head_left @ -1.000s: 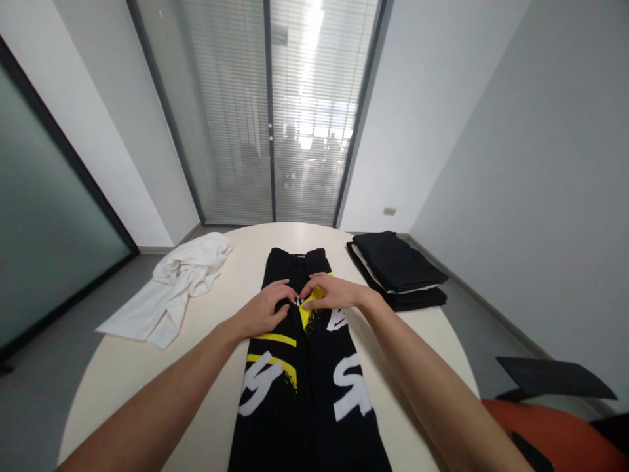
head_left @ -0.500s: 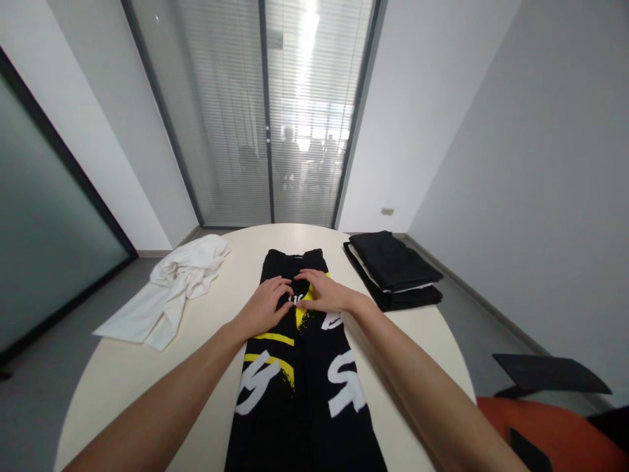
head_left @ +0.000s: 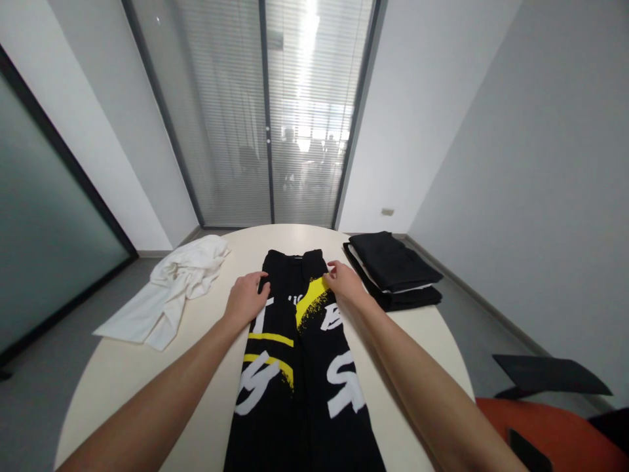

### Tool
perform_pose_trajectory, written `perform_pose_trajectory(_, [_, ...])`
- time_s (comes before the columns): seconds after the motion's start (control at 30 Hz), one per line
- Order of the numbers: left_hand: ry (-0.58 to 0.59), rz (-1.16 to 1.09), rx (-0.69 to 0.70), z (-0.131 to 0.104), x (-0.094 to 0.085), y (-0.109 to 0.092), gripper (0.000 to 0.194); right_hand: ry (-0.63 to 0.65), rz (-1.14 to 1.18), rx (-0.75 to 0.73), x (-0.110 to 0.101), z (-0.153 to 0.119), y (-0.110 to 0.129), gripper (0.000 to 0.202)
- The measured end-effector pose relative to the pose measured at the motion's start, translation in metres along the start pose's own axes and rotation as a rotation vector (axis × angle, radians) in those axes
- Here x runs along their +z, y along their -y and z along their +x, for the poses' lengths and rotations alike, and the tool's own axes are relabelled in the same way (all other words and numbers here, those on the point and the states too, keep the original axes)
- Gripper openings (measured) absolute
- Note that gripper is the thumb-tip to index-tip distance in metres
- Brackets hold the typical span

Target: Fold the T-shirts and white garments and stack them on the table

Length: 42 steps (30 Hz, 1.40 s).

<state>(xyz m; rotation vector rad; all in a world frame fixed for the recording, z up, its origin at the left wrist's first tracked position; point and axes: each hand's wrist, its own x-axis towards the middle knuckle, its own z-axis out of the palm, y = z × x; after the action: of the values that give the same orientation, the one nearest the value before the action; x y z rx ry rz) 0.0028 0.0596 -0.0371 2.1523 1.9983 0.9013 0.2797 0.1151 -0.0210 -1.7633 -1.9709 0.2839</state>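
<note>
Black trousers with white lettering and yellow bands lie flat, waistband at the far end and legs running toward me. At their left edge, below the waistband, is my left hand; its thumb and fingers are apart, fingertips touching the cloth. My right hand rests across from it at the right edge, thumb near the yellow patch, fingers also apart. Neither hand visibly grips the fabric.
A crumpled white garment lies on the left of the rounded pale table. To the right sits a stack of folded dark clothes. An orange-seated chair stands at the lower right.
Both hands have moved apart from the middle of the trousers, the left one to the left edge and the right one to the right edge. The trousers have barely shifted.
</note>
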Motion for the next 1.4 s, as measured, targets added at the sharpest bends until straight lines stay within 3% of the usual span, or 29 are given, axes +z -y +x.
perform_pose_trajectory(0.13, [0.087,-0.029,-0.105,0.001,-0.011,0.004,0.031,0.080,-0.005,0.141,-0.001,0.000,-0.006,0.023])
perform_pose_trajectory(0.23, [0.118,-0.079,-0.165,0.002,-0.014,0.004,0.031,0.083,-0.004,0.142,0.000,0.000,-0.005,0.018])
perform_pose_trajectory(0.43, [0.113,-0.119,-0.076,0.006,-0.005,0.009,0.029,0.028,0.083,0.088,0.005,0.002,-0.001,0.010])
perform_pose_trajectory(0.8, [0.066,-0.065,-0.020,0.022,0.004,0.015,0.029,-0.035,0.090,0.084,0.017,0.011,-0.002,0.012])
perform_pose_trajectory(1.23, [0.083,0.051,-0.014,0.061,0.021,0.012,0.033,-0.040,0.029,0.163,0.023,0.049,-0.004,0.013])
perform_pose_trajectory(1.4, [0.113,0.028,0.016,0.056,0.014,0.014,0.037,-0.009,-0.002,0.134,0.016,0.043,0.001,0.029])
